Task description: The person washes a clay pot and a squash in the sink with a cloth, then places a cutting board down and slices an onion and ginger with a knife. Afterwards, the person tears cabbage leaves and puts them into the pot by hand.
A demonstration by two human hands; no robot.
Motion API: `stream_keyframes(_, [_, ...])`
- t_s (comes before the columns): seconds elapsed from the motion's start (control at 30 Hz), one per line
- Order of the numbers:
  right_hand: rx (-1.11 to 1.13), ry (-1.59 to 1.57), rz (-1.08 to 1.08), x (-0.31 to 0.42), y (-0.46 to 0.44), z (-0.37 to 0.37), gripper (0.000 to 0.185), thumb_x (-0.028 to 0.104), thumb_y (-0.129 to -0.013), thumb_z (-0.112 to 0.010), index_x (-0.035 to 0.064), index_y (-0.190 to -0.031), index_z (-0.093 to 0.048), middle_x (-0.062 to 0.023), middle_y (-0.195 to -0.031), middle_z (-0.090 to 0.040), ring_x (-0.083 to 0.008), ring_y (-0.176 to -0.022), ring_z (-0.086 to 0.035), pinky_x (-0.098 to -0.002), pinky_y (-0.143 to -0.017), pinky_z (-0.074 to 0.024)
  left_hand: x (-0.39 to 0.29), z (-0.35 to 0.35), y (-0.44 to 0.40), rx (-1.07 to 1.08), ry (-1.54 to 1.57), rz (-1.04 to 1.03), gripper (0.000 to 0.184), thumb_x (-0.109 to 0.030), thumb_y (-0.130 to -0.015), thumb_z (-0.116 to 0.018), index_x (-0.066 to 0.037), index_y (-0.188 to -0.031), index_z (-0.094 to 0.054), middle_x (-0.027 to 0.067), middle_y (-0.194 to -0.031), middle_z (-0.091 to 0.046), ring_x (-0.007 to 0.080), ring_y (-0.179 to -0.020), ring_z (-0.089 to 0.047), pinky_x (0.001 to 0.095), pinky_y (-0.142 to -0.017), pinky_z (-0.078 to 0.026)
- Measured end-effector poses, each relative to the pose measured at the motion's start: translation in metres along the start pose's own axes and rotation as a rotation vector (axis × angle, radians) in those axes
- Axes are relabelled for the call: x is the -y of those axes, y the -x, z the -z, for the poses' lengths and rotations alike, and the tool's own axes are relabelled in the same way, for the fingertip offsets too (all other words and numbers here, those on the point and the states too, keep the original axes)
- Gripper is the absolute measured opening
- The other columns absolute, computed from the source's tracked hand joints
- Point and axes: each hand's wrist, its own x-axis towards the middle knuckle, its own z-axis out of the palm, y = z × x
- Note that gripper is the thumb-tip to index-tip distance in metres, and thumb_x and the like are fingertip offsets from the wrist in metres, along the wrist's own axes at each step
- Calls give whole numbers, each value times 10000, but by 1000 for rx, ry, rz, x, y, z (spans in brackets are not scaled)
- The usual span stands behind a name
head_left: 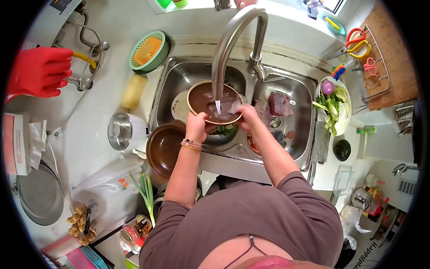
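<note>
Under the running faucet (220,67), a brown bowl (199,97) with a pale rim is held over the left basin of the steel sink (156,101). My left hand (195,127) grips its near left edge, fingers partly hidden by the bowl. At the near right edge, my right hand (247,117) is closed on the rim. Water streams into the bowl and splashes inside. Behind it, a pale plate (178,106) and some green leaves (224,129) show in the left basin. A larger brown pot (156,154) stands beside my left forearm.
A block of dark red meat (281,104) sits in the right basin. To the right is a white dish of greens (342,105) with a purple onion (327,87). A green basket (134,58), steel canister (120,130) and spring onions (145,193) are on the left.
</note>
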Motion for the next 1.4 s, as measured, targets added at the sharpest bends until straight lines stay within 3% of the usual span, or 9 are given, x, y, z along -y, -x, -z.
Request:
stream_keyframes(0.1, [-109, 598, 181, 27, 27, -12, 376, -9, -773, -487, 5, -1150, -494, -159, -972, -620, -275, -766, -655, -423, -626, -585, 30, 21, -13, 41, 227, 299, 320, -51, -901, -417, 138, -1159, -439, 227, -1150, -569, 390, -987, -621, 518, -753, -580])
stream_keyframes(0.23, [-105, 1513, 749, 58, 68, -28, 468, 20, -775, -517, 12, -1237, -440, -197, -1039, -629, -321, -809, -662, -385, -626, -549, 53, 5, -22, 146, 334, 427, 567, -360, -970, -439, 12, -1375, -302, 281, -1411, -320, 446, -1305, -343, 635, -1079, -232])
stream_keyframes(0.53, [153, 2078, 1443, 23, 82, -30, 509, 60, -798, -523, 20, -1301, -459, -123, -1302, -547, -333, -907, -655, -380, -694, -548, 11, -4, -53, 369, 703, 246, 427, -299, -944, -496, 20, -1228, -479, 228, -1204, -565, 389, -1089, -565, 543, -997, -410])
stream_keyframes(0.7, [363, 1752, 1164, 3, 92, -26, 592, 329, -886, -549, 2, -1358, -408, -212, -1443, -360, -366, -1379, -277, -463, -1135, -213, 49, 23, -42, 369, 769, 89, 322, -148, -903, -520, 43, -1161, -549, 171, -1158, -617, 329, -1063, -599, 474, -980, -454])
stream_keyframes(0.83, [599, 1507, 993, -11, 78, -51, 610, 385, -968, -422, -19, -1413, -322, -217, -1468, -322, -367, -1398, -233, -457, -1143, -181, 52, 31, -35, 515, 807, 105, 318, -217, -943, -551, 13, -1163, -552, 148, -1187, -599, 272, -1115, -571, 420, -1001, -440])
stream_keyframes(1.0, [469, 1509, 1031, -19, 21, -109, 578, 412, -973, -385, -64, -1291, -464, -216, -1364, -462, -373, -1322, -356, -463, -1112, -239, 54, 20, -12, 524, 678, 27, 469, -363, -992, -446, -40, -1332, -447, 92, -1305, -536, 250, -1193, -517, 413, -1027, -407])
stream_keyframes(1.17, [557, 1857, 236, 23, -45, -126, 673, 604, -931, -373, 64, -1297, -538, -183, -1186, -621, -333, -1105, -583, -370, -958, -436, 50, 23, 1, 549, 660, 71, 432, -288, -964, -517, -12, -1294, -477, 129, -1269, -561, 279, -1162, -544, 437, -1014, -423])
stream_keyframes(1.23, [401, 1570, -36, 47, -58, -104, 690, 607, -933, -392, 16, -1234, -582, -132, -1131, -646, -180, -1006, -611, -334, -885, -477, 54, 30, -1, 524, 697, 77, 426, -268, -948, -545, -1, -1275, -491, 153, -1236, -581, 300, -1132, -566, 446, -989, -448])
stream_keyframes(1.4, [112, 414, -102, 66, -10, -19, 477, 406, -862, -670, -8, -1096, -635, -101, -1049, -666, -216, -910, -646, -373, -797, -521, 35, 33, -27, 492, 814, 36, 437, -296, -952, -544, 0, -1271, -500, 155, -1250, -574, 299, -1137, -560, 454, -988, -450])
